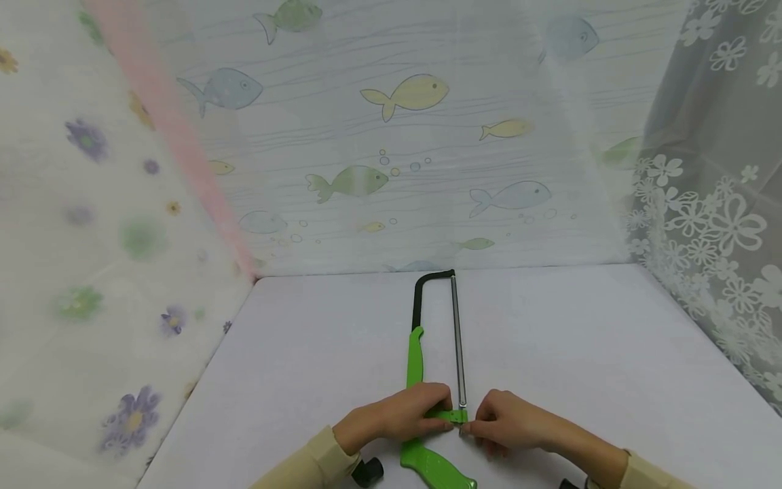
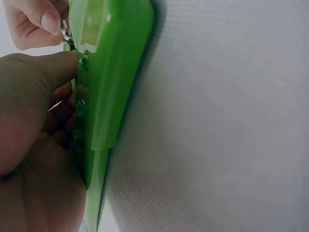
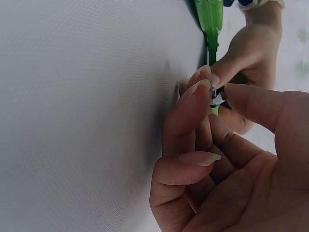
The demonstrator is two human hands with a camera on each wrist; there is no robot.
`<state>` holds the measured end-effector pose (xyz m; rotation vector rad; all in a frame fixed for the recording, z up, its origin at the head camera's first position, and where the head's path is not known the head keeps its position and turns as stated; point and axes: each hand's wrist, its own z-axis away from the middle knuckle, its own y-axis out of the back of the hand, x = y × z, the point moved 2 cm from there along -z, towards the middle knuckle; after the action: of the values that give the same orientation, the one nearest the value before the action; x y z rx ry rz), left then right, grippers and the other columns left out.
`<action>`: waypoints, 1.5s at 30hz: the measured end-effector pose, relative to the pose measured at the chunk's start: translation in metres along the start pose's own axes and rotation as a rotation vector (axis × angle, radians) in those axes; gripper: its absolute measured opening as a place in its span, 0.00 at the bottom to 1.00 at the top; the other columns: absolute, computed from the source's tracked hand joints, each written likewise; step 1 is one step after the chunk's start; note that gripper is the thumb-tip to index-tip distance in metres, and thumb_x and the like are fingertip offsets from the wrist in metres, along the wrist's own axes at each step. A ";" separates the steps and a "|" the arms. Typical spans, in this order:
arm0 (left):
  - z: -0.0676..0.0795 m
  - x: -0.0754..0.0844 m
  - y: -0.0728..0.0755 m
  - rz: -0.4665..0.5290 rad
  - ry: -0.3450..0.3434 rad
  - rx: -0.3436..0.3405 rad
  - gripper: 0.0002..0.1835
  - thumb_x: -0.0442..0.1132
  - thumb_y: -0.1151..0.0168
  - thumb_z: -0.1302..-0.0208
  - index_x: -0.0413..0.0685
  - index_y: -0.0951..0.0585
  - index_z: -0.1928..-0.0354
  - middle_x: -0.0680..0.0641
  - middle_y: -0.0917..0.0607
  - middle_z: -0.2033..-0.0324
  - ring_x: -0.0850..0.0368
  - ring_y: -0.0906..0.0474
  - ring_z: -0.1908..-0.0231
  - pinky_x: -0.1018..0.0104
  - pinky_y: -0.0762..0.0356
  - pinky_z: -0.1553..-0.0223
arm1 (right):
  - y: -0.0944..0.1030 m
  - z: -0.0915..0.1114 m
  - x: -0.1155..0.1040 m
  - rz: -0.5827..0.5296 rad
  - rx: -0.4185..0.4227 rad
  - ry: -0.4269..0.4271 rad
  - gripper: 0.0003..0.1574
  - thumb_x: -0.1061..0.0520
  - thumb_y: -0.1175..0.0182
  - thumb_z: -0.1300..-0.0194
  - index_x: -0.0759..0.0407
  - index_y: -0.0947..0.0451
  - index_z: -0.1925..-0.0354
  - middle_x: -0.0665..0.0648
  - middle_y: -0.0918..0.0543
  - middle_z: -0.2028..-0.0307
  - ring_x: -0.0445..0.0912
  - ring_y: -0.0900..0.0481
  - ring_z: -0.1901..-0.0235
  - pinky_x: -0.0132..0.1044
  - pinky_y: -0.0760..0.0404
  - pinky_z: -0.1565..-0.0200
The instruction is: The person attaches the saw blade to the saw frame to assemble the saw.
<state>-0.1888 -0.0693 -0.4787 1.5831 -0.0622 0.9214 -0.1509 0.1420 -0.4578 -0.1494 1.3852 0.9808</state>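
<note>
A hacksaw point(image 1: 415, 356) with a green handle and black front frame lies on the white table, its blade point(image 1: 458, 339) on the right side and its far end away from me. My left hand point(image 1: 409, 411) holds the green lower arm of the frame, thumb and fingers on either side of it. At the blade's near end my right hand point(image 1: 513, 421) pinches the small metal tension screw point(image 3: 218, 99) between thumb and fingertips. The fingers partly hide this screw. In the left wrist view, the green handle point(image 2: 116, 82) stands beside the left palm.
The white tabletop point(image 1: 318, 339) spreads around the saw on both sides. A fish-print curtain point(image 1: 403, 149) hangs behind the table's back edge. Flowered sheeting point(image 1: 134, 272) closes the left side, and lace-patterned curtain point(image 1: 721, 224) the right.
</note>
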 end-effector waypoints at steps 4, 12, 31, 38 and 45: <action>-0.001 -0.001 -0.001 -0.010 -0.006 0.000 0.06 0.44 0.38 0.25 0.54 0.25 0.59 0.62 0.25 0.66 0.72 0.32 0.66 0.79 0.31 0.62 | 0.001 0.001 0.001 -0.003 -0.003 0.001 0.20 0.52 0.37 0.29 0.58 0.16 0.77 0.49 0.21 0.84 0.39 0.28 0.85 0.31 0.30 0.81; 0.000 -0.002 -0.001 -0.018 -0.009 0.004 0.06 0.44 0.38 0.25 0.54 0.25 0.59 0.62 0.25 0.67 0.72 0.33 0.66 0.78 0.31 0.62 | 0.002 0.003 0.003 0.001 -0.009 0.007 0.17 0.56 0.37 0.30 0.59 0.18 0.77 0.49 0.22 0.84 0.38 0.29 0.85 0.30 0.33 0.80; -0.001 -0.002 0.000 -0.021 -0.015 0.002 0.06 0.44 0.38 0.25 0.53 0.25 0.59 0.62 0.25 0.67 0.72 0.32 0.66 0.79 0.31 0.62 | -0.002 -0.004 -0.003 0.003 -0.025 -0.007 0.21 0.51 0.33 0.32 0.61 0.17 0.79 0.47 0.27 0.87 0.38 0.31 0.87 0.31 0.34 0.81; -0.001 -0.003 0.000 -0.024 -0.010 0.000 0.06 0.43 0.38 0.25 0.53 0.25 0.58 0.62 0.25 0.66 0.72 0.32 0.66 0.79 0.31 0.62 | -0.004 -0.007 0.000 -0.002 -0.020 -0.008 0.25 0.47 0.34 0.31 0.61 0.17 0.80 0.49 0.24 0.87 0.39 0.30 0.88 0.32 0.35 0.82; 0.000 -0.001 0.000 -0.025 -0.010 0.005 0.06 0.43 0.38 0.25 0.53 0.25 0.58 0.62 0.25 0.66 0.71 0.31 0.65 0.78 0.30 0.61 | -0.006 -0.012 0.003 0.005 -0.005 -0.035 0.26 0.46 0.35 0.30 0.60 0.18 0.81 0.50 0.22 0.88 0.39 0.29 0.89 0.32 0.34 0.83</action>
<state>-0.1897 -0.0700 -0.4792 1.5897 -0.0471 0.8948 -0.1560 0.1322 -0.4659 -0.1324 1.3513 0.9866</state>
